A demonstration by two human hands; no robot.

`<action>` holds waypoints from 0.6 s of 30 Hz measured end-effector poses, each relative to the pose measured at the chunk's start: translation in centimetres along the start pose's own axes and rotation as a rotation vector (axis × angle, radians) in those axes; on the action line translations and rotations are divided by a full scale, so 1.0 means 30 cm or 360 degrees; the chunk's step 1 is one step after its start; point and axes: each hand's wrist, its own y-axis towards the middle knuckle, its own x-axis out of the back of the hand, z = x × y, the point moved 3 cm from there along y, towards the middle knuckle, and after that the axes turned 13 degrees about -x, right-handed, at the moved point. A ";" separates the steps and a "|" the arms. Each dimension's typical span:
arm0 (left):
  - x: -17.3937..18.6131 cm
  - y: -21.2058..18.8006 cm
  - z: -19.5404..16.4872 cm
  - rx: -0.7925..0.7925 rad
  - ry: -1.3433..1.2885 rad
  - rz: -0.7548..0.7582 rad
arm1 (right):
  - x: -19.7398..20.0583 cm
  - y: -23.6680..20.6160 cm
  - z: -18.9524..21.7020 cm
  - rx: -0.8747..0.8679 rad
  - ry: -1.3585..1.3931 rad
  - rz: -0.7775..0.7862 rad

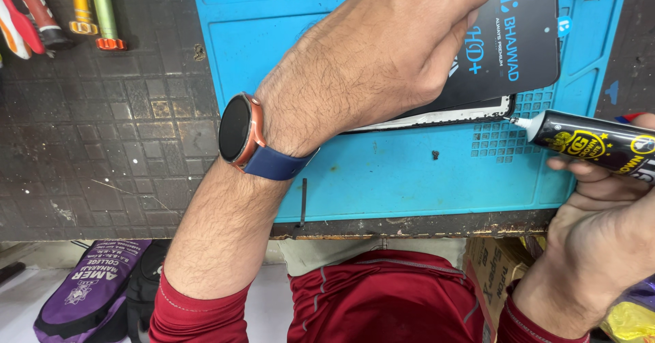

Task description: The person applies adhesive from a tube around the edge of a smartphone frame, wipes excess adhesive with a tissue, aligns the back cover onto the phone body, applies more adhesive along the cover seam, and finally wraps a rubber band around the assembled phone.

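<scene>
The work in hand looks like gluing a phone (522, 39) at its edge. The phone lies on the far right part of the blue mat (409, 179), its dark glass up and a pale frame edge showing along its near side. The tube (593, 141), black with yellow marks, lies nearly level over the mat's right edge. Its white nozzle touches, or all but touches, the phone's near right corner.

The left hand (382, 56) comes across the mat from the near left, the forearm slanting up and the wrist bent, with a round watch (239, 130) on a blue strap just off the mat's left side. The palm covers the phone's left part and the thumb lies flat on the glass. The fingers run out of view past the mat's far side, so I cannot tell whether they are curled or spread.

The right hand (600, 240) rises from below the mat's near right corner, palm up under the tube, fingers wrapped around its body.

By my reading, the next move calls for a light, even squeeze and a slow run of the nozzle along the frame edge, with the phone pinned so that it does not slide.

A small dark screw (434, 154) lies on the mat near the phone. Screwdrivers (89, 8) lie off the mat's far left corner.
</scene>
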 end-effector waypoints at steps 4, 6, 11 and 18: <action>-0.002 0.000 -0.003 -0.0001 0.0012 0.0003 | 0.009 0.002 -0.004 -0.0006 0.0030 0.0017; -0.002 0.002 -0.004 -0.0029 0.0024 -0.0008 | 0.012 0.002 -0.005 -0.0005 0.0040 0.0025; -0.006 0.001 -0.006 -0.0017 0.0010 -0.0008 | 0.020 0.006 -0.006 -0.0011 0.0030 0.0030; -0.010 0.004 -0.004 -0.0046 0.0029 0.0008 | 0.027 0.019 -0.010 -0.0022 0.0023 0.0026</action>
